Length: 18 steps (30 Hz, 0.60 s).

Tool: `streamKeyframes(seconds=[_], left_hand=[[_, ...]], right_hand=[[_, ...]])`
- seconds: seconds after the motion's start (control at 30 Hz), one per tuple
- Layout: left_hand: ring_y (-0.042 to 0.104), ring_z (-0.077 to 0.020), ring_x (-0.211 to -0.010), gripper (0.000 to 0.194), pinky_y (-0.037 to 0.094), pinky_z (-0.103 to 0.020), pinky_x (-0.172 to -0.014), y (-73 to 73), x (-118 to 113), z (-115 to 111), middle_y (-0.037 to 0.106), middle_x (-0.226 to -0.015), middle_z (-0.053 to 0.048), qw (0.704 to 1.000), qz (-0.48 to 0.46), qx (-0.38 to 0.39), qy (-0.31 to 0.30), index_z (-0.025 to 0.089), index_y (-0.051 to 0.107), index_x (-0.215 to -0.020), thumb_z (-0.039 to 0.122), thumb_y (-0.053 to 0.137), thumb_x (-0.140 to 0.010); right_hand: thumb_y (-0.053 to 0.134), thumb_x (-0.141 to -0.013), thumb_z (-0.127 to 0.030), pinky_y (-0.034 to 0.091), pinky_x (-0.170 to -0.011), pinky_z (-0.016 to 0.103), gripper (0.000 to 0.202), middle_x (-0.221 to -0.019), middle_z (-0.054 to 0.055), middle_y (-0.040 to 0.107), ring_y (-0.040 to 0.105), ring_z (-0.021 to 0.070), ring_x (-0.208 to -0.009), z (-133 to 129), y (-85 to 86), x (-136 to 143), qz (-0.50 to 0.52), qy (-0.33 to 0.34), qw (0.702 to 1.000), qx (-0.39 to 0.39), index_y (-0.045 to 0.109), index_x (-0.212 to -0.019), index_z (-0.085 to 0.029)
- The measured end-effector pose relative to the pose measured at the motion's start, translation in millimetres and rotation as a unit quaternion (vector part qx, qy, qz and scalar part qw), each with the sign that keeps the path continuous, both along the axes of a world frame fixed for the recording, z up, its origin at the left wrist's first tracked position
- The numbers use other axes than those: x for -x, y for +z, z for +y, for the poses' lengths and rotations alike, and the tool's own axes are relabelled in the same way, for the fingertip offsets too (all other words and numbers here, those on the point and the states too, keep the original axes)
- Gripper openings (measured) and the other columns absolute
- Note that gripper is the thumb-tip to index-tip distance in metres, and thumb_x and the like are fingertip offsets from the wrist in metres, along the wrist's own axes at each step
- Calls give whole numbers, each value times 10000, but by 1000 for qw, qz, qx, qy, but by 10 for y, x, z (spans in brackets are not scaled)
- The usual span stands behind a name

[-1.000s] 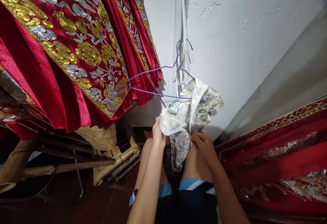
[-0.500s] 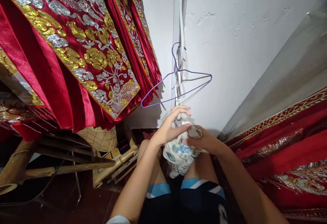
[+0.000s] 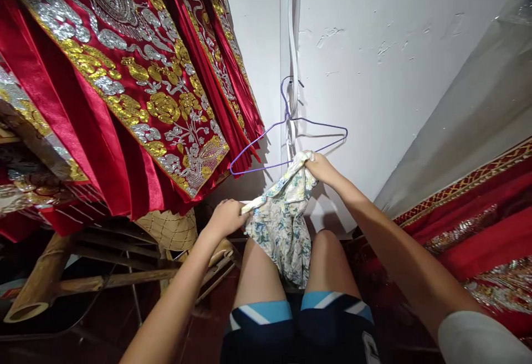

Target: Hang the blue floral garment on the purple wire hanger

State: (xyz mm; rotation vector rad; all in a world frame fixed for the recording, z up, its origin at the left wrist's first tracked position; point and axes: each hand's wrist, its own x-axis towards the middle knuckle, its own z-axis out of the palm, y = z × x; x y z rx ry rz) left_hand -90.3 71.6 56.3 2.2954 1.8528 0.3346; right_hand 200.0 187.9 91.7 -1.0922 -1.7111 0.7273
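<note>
A floral garment (image 3: 285, 225), whitish with blue, green and yellow print, is stretched between my two hands and hangs down over my thighs. My left hand (image 3: 228, 217) is closed on its left upper edge. Higher up, my right hand (image 3: 321, 168) grips the other end of that edge. Just behind the cloth a purple hanger (image 3: 260, 138) hangs by its hook on the wall, with nothing on it. The garment's top right part overlaps the hanger's lower bar in view. Which kind of garment it is, I cannot tell.
Red costumes with gold and silver embroidery (image 3: 166, 109) hang at the left. Below them are a bamboo frame (image 3: 83, 283) and a woven hat-like item (image 3: 168, 228). White cables (image 3: 293, 37) run down the white wall. More red embroidered fabric (image 3: 477, 231) lies at the right.
My hands were close together around the bunched garment. Now they have moved apart, left hand to the left and right hand upward, and the garment is spread out between them.
</note>
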Motion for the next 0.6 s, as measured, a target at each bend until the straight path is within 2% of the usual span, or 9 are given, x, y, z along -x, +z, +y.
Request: streamKeyframes(seconds=[0.1,0.17,0.27,0.37,0.47,0.53,0.6], left_hand=[[599,-352,-1183,177,428,-456,-1025,93,151,13,713,-1156,-163,997,-48,-63,1,209,699,-785,290,552,-842],[557,-329,-1251,207,397,-439,-1079,173,166,-2,685,-1229,-145,984,-121,-131,-12,206,677,-771,277,502,-857],[586,-290,-1178,234,405,-384,-1066,330,107,10,696,-1147,-111,950,-240,-199,-33,210,667,-807,275,456,-883],[613,-264,-1038,209,432,-343,-978,463,36,146,702,-993,-72,924,-312,-221,3,213,670,-904,243,465,-881],[583,-235,-803,142,430,-299,-802,510,19,387,638,-763,-36,923,-329,-176,93,202,609,-741,182,519,-849],[523,-213,-669,221,390,-282,-710,505,34,538,556,-630,-13,926,-326,-132,141,204,533,-605,134,567,-812],[486,-204,-600,300,361,-282,-674,497,39,632,494,-551,-1,929,-320,-101,155,208,488,-527,107,608,-781]], right_hand=[[436,-682,-189,392,-650,281,134,-687,19,633,534,181,-664,-37,-75,-42,-32,-22,999,-11,570,-681,-196],[426,-653,-183,346,-605,275,107,-622,2,579,480,166,-618,-155,-51,-117,-46,-54,997,-33,526,-622,-206],[437,-630,-190,302,-571,278,86,-556,-17,494,421,152,-582,-342,56,-200,-62,-75,994,-44,498,-574,-212],[449,-606,-191,266,-545,278,80,-521,-28,407,372,141,-568,-465,159,-194,-50,-88,994,-41,443,-533,-220],[447,-588,-177,237,-535,281,89,-519,-36,362,329,130,-558,-522,184,-155,-36,-93,994,-32,408,-526,-226],[442,-588,-168,228,-539,285,104,-518,-41,344,307,126,-554,-534,158,-145,-38,-91,994,-35,384,-530,-231],[442,-595,-167,229,-544,288,107,-517,-42,346,306,127,-556,-531,119,-142,-40,-90,994,-37,380,-536,-230]])
